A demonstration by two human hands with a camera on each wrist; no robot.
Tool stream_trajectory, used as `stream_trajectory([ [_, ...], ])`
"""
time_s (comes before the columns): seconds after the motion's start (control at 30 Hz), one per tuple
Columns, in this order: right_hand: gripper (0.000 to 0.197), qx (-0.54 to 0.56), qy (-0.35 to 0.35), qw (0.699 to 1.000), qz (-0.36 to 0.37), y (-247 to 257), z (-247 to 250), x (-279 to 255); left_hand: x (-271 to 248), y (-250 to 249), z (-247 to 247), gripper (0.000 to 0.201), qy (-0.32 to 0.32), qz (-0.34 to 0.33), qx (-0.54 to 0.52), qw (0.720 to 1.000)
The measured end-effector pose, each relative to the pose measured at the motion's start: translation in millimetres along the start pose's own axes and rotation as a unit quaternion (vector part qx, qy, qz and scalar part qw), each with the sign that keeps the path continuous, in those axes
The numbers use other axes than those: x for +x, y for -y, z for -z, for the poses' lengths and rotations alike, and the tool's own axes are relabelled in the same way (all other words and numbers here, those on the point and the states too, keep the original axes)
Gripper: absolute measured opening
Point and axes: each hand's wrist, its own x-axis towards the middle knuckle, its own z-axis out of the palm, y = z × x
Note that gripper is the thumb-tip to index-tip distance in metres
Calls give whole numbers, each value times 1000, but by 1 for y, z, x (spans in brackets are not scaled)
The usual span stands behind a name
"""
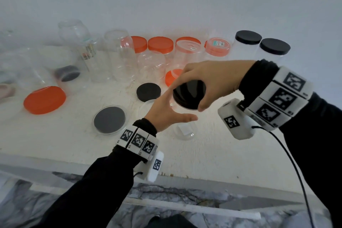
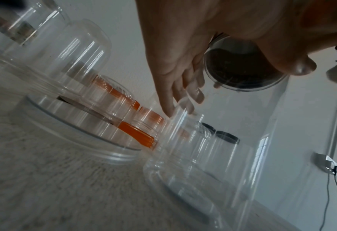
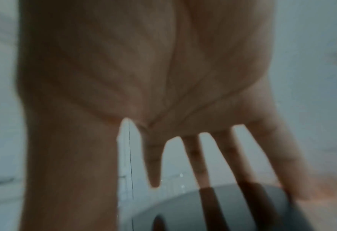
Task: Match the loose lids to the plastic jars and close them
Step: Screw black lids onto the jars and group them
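Note:
A clear plastic jar stands upright near the front of the white table. My right hand grips a black lid from above and holds it tilted over the jar's mouth. My left hand is open beside the jar, fingers straight along its left side and thumb stretched across its front. The left wrist view shows its fingers against the jar wall, with the lid above. In the blurred right wrist view, the fingers reach down onto the lid.
Left of the jar lie a loose black lid, a grey clear-rimmed lid and a large orange lid. Several open clear jars stand behind. Orange-lidded jars and two black-lidded jars line the wall.

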Motion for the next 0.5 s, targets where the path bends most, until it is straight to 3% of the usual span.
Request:
stream_trajectory([
  [0.1, 62, -46, -78, 995, -35, 5, -5, 3, 0, -1, 0, 82, 1, 8, -2, 1000],
  [0.23, 70, -109, -146, 980, -76, 11, -11, 10, 2, 2, 1, 82, 3, 9, -13, 1000],
  [0.3, 74, -101, -98, 986, -84, 8, -6, 8, 2, 3, 1, 82, 1, 10, -14, 1000],
  [0.4, 82, -31, 26, 998, -41, 6, 4, 0, 1, 2, 1, 85, -3, 10, -14, 1000],
  [0.5, 72, -14, 9, 1000, -20, 4, 3, -1, 0, 1, 0, 84, 3, 10, -8, 1000],
])
